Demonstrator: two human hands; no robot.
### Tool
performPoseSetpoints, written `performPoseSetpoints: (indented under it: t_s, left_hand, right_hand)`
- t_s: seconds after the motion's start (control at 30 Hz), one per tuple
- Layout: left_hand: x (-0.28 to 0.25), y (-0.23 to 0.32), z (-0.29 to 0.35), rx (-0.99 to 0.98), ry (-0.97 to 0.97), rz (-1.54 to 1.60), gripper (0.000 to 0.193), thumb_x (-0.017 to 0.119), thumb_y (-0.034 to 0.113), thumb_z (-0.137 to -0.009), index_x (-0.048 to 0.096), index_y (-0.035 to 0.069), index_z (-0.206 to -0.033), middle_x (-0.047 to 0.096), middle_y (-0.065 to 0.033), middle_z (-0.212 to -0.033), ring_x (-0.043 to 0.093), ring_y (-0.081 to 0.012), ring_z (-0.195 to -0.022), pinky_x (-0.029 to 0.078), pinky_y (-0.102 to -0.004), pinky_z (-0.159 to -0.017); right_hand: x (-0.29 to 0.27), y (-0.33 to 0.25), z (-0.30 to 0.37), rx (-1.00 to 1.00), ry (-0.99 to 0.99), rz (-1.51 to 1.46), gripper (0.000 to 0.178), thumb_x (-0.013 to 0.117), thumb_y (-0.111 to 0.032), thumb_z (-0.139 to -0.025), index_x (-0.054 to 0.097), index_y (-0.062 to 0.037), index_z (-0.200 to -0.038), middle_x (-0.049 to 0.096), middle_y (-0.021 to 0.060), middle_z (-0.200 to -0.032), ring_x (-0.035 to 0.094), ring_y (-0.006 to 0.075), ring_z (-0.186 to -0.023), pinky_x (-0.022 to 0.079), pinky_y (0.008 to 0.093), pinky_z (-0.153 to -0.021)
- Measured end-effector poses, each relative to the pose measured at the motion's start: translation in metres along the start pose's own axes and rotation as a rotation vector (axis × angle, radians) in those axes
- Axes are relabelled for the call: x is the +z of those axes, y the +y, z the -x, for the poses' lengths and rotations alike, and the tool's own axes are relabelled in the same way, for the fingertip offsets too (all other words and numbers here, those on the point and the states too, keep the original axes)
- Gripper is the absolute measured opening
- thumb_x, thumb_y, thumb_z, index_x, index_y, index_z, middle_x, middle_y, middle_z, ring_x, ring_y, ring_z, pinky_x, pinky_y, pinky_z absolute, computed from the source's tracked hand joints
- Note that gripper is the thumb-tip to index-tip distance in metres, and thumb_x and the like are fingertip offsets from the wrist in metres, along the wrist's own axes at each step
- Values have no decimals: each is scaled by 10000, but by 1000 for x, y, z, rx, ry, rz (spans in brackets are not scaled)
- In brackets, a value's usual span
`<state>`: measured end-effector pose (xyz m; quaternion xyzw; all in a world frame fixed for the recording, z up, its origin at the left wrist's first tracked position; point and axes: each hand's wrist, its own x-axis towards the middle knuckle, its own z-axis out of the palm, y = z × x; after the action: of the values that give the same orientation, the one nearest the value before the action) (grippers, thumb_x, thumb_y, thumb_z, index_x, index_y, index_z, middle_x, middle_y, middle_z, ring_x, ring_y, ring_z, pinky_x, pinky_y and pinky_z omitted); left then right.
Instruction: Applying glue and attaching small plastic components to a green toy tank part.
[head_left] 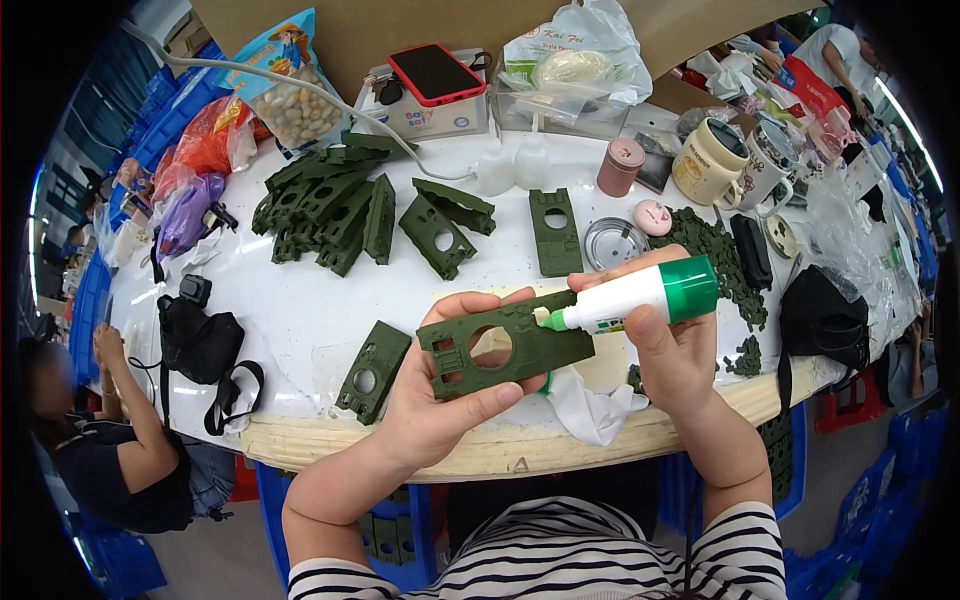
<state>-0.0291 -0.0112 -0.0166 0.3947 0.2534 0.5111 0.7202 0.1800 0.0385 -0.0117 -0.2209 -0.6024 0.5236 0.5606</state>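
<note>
One green plate (pixel 505 345), clasped by the left hand (pixel 440 400), meets the glue bottle (pixel 635 296) the right hand (pixel 675 355) grips, while many plates (pixel 335 210) wait near the counter's (pixel 300 300) far edge.

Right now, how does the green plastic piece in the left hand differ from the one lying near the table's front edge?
The held green piece is gripped in the left hand above the table, while the lying green piece rests untouched. The glue bottle in the right hand has its nozzle on the held piece; nothing touches the lying one. The held piece's hole looks larger. Both are dark green, flat, with a round hole.

glue bottle (pixel 640 296) label part hidden, co-worker face (pixel 50 385) blurred
</note>
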Motion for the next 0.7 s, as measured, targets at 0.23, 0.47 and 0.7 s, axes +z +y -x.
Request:
performPoseSetpoints:
  t_s: [0.23, 0.47, 0.7]
  left_hand:
    - [0, -1, -1, 16, -1, -11, 557, 582, -117, -813, 329, 78, -1270, 320, -149, -1444, 473, -259, -1222, 469, -397, -996]
    - [4, 0, -1, -19, 77, -47, 645, 670, -34, -762, 328, 120, -1287, 311, -184, -1425, 474, -304, -1213, 506, -405, -947]
    - [3, 0, -1, -17, 77, -43, 647, 674, -32, -761, 326, 119, -1286, 312, -188, -1424, 477, -305, -1210, 512, -400, -943]
  right_hand:
    - [1, -2, 0, -16, 7, 32, 276, 653, -149, -874, 552, 53, -1032, 639, 158, -984, 636, 226, -980, 515, 344, -844]
    - [2, 0, 1, -11, 17, 21, 265, 655, -115, -866, 550, 58, -1038, 621, 144, -986, 630, 234, -996, 519, 348, -845]
    - [2, -1, 1, -12, 4, 9, 239, 649, -82, -863, 557, 59, -1032, 605, 145, -1007, 624, 240, -1010, 516, 347, -857]
